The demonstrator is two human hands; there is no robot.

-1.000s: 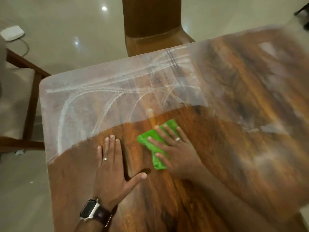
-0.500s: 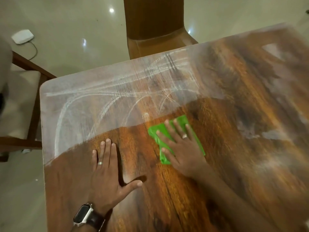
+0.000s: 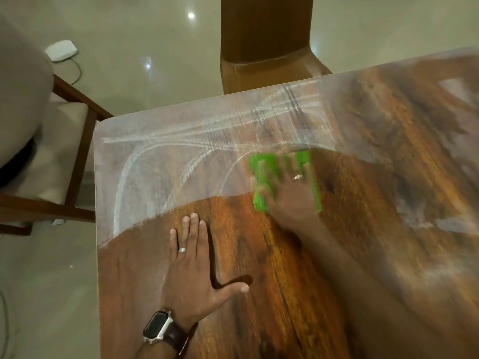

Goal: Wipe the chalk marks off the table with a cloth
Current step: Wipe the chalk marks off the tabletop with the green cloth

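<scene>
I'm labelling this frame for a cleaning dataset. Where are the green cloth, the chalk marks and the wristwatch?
green cloth [image 3: 264, 172]: head view, on its left part beside the fingers.
chalk marks [image 3: 129, 167]: head view, on the curved white line at left.
wristwatch [image 3: 156, 326]: head view, on its dark face.

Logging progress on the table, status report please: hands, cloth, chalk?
Left hand flat on table, bracing. Right hand pressing green cloth at chalk marks edge. Far-left corner chalky. Nothing in the way.
</scene>
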